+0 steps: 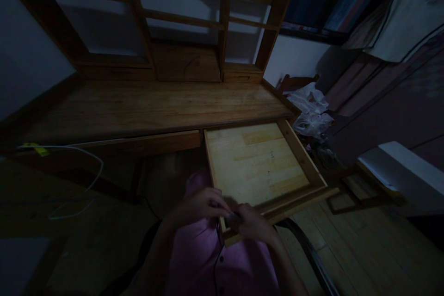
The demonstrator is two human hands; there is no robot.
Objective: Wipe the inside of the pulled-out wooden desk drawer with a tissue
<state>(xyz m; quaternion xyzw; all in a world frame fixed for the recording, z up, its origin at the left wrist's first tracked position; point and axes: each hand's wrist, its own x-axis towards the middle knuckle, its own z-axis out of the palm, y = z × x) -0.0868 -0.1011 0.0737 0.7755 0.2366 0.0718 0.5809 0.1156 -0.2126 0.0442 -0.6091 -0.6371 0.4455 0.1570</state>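
The room is dim. My left hand (201, 206) and my right hand (253, 223) meet in front of my chest, just over the near left corner of a pulled-out wooden drawer (305, 157). Both hands are curled, with the fingertips pinched together around a small greyish object (233, 217) that I cannot make out. The drawer shows a bare pale wood bottom. It belongs to a wooden desk (149, 106) with a shelf hutch (180, 23) at its back. I wear a pink buttoned shirt (204, 259).
A white cable (86, 180) with a yellow tag loops down from the desk's left front. White plastic bags (310, 108) lie right of the desk by a dark wooden chair. A chair's dark armrest (308, 249) curves beside me. Wooden floorboards lie on the right.
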